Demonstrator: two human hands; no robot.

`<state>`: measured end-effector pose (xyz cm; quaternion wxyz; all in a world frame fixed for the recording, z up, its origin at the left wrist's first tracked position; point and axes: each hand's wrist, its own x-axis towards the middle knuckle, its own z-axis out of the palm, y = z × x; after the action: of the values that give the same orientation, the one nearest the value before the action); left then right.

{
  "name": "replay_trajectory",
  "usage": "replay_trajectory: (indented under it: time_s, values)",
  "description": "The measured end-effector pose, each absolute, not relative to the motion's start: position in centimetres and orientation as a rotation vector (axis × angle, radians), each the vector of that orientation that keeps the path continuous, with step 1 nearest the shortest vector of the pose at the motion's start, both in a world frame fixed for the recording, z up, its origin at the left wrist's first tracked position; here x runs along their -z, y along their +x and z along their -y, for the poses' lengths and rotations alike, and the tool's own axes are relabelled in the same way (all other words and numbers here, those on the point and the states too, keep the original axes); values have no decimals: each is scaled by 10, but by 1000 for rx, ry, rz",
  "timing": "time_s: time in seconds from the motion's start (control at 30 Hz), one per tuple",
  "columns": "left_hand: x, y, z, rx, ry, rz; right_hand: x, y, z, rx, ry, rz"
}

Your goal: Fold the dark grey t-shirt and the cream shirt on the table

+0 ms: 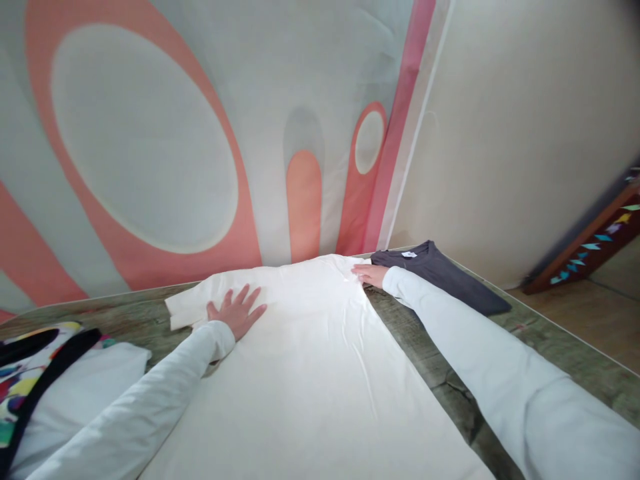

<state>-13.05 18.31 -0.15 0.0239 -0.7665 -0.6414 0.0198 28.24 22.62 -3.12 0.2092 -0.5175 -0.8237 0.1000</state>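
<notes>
A cream short-sleeved T-shirt (310, 373) lies spread on the wood-patterned table, its upper end toward the wall and its lower part running off the bottom of the view. On its upper left, beside the left sleeve, my left hand (237, 312) rests palm down with the fingers spread. My right hand (370, 273) touches the cloth at the upper right corner, near the sleeve there. Its fingers are stretched out to the left, and the thumb is hardly visible. The right sleeve looks bunched or partly covered by that hand.
Beyond my right wrist lies a folded dark grey shirt (445, 280) with a white neck label. White and multicoloured clothing with black trim (55, 380) lies at the left. The wood-patterned tabletop (445, 380) meets a wall hanging (270, 200) with coral shapes.
</notes>
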Motion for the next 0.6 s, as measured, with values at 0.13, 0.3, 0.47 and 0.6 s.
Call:
replay_trajectory:
  time_s: [0.13,0.3,0.47,0.6]
  values:
    - [-2,-138,-203,-128,-2366,1988,33,284,-240,-291,-1466,2327]
    - [-20,-92,-210,-275,-2369,1973,39,286,-245,-303,-1510,2356]
    - [-22,27,-183,-154,-2881,1239,38,284,-236,-176,-1751,2384]
    - [-3,89,-153,-56,-2992,1061,32,278,-227,-87,-1791,2402]
